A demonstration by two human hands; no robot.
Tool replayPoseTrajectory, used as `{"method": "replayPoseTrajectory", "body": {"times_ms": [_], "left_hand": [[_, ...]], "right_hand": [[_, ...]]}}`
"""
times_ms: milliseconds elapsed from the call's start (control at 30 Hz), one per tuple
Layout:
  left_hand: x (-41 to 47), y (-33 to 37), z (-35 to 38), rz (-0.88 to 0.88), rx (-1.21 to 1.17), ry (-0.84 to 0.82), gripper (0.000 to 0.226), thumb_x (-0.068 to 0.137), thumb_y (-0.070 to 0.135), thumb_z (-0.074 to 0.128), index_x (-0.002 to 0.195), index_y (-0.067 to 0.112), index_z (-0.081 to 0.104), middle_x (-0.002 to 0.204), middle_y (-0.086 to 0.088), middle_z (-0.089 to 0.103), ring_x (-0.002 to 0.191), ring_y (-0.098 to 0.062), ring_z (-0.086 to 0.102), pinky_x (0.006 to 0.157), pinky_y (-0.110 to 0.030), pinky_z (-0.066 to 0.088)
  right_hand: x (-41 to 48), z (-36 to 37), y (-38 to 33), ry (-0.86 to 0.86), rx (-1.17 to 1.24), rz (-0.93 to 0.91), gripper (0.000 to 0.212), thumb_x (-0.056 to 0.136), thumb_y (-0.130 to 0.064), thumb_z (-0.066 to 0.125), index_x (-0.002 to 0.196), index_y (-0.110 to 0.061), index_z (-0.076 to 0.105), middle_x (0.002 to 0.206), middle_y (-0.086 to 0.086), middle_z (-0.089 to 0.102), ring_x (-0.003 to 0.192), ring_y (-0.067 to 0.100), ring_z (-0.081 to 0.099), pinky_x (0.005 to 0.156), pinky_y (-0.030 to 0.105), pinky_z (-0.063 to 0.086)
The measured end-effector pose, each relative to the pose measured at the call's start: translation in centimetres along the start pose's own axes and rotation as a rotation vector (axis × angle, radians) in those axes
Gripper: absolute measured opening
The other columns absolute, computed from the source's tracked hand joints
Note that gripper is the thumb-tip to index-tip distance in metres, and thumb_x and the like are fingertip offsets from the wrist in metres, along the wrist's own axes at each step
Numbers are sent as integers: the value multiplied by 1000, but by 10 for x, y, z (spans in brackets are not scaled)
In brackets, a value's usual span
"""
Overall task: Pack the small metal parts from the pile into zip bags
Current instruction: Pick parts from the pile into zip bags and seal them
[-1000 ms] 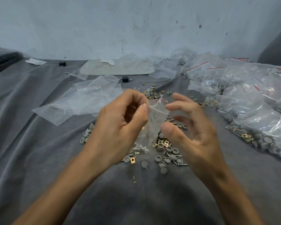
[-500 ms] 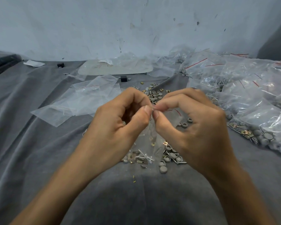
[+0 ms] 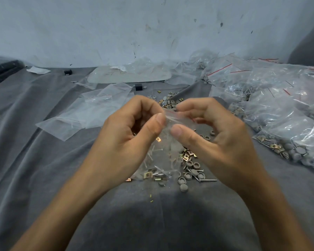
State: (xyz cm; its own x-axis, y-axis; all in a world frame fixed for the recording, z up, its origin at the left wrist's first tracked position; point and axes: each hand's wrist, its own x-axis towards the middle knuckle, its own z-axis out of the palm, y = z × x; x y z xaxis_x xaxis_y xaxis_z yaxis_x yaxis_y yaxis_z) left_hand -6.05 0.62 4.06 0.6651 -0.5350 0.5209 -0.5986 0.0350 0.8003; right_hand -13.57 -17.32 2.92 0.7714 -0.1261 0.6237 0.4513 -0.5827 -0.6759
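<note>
Two hands at one zip bag [image 3: 163,156], held in the air just above the near pile [image 3: 190,171]. Left hand [image 3: 127,142] pinching the top edge between thumb and forefinger. Right hand [image 3: 216,142] curled round the same edge, thumb in front of the film, fingers behind it. Bag hanging down, mouth upward, red line along the top.

Already inside, settled at the bottom: a few brass-coloured clips, thin screws and grey round caps. By judgement, filling of this bag finished and pressing of the zip strip now in hand. Cannot tell whether sealed along the whole width.

Done so far, as far as visible: many filled bags [image 3: 279,109] heaped at the right on the grey cloth [image 3: 43,178]. Left to do: a good number of loose parts in the near pile, plus a far pile [image 3: 170,103] just beyond the hands. Enough for several more bags, probably. Empty bags [image 3: 91,113] lying flat at the left, within reach.

No brand and no label readable anywhere. Only red lines on the bags. Some faint reddish marks on the white sheet [image 3: 129,77] at the back, too blurred to read.
</note>
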Motion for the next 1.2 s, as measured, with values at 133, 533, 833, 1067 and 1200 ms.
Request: {"method": "replayPoseTrajectory", "body": {"times_ms": [133,533,833,1067,1200], "left_hand": [[3,-11,-5,-89,-69,80,11,97,26,55,87,27,60,72,8,64,66,-8,56,63,-22,46],[0,-14,-10,-140,-137,94,16,93,24,57,96,9,62,72,-1,61,65,-14,56,64,-26,51],[-2,-20,-10,-143,-67,28,16,92,27,62,103,17,66,71,3,59,63,-12,56,58,-20,48],[-4,-19,-11,-187,-83,65,17,85,31,68,95,18,72,72,-2,61,63,-11,55,58,-16,47],[-5,-17,-9,-177,-119,117,15,81,33,73,88,20,77,68,-5,56,62,-10,48,53,-18,40]], "right_hand": [[-3,-8,17,-126,265,261,30,81,-28,80,105,-23,63,99,3,73,95,12,70,85,28,55],[-3,-1,27,64,493,232,19,80,-20,76,98,-19,74,87,-1,77,79,8,70,72,18,55],[-2,-2,30,168,597,241,28,80,-36,77,105,-24,77,84,0,72,82,14,66,82,25,55],[-3,-3,29,148,599,246,29,82,-40,77,107,-25,76,86,-3,71,84,13,65,82,24,54],[-4,-4,26,102,568,256,23,86,-35,78,108,-26,75,84,-1,68,82,15,63,80,24,52]]}}
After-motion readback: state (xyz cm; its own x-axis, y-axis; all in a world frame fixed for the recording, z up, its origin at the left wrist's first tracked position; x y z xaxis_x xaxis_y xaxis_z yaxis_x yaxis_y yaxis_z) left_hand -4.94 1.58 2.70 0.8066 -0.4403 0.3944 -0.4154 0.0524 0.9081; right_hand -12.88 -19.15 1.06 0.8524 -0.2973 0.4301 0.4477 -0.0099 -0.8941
